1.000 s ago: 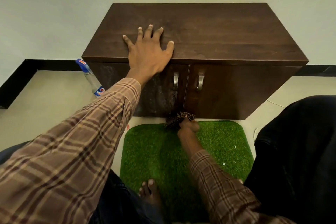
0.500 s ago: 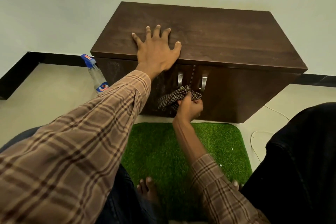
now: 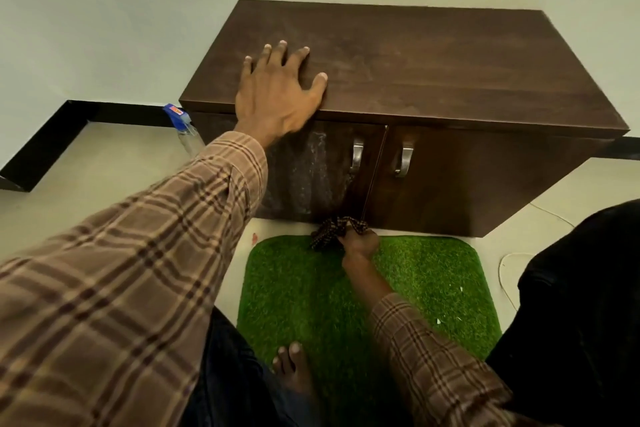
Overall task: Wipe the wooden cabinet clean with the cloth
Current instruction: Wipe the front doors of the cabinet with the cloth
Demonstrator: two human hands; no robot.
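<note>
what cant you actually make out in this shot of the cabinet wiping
Head view, the only one:
- Spray bottle: lower part hidden behind the cabinet corner and the left sleeve; label too small to read.
- Right hand fingers: buried in the cloth, so the grip is unclear.
- Left door: part covered by the left hand and sleeve.
- Cabinet inside: doors closed.

Dim, even indoor light; soft focus; wide-angle edge distortion.

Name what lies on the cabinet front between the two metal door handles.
In the head view, only the thin vertical seam where the two doors meet lies between the left handle and the right handle of the cabinet; nothing else.
</note>
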